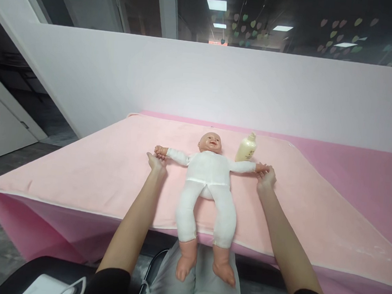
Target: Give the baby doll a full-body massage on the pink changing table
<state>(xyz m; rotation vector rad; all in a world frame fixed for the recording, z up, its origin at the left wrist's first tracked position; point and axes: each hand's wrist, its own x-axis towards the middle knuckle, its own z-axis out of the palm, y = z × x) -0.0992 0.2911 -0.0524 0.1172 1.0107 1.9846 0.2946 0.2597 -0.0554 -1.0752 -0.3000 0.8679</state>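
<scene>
A baby doll (209, 168) in a white cloth body lies on its back, arms stretched out to both sides. Its lower legs and bare feet hang past the table's front edge, above my lap. My left hand (157, 162) supports and holds the doll's hand on the left, with its fingers underneath and partly hidden. At the other side, my right hand (267, 177) has its fingers closed around the doll's other hand. A pale yellow pump bottle (246, 148) stands just behind the doll's arm on the right.
A light pink blanket (88, 165) covers the table over a darker pink cloth (361, 179). Behind rises a white wall (201, 81) with windows above. On a black chair at the lower left lies a white device (48, 288) with a cable.
</scene>
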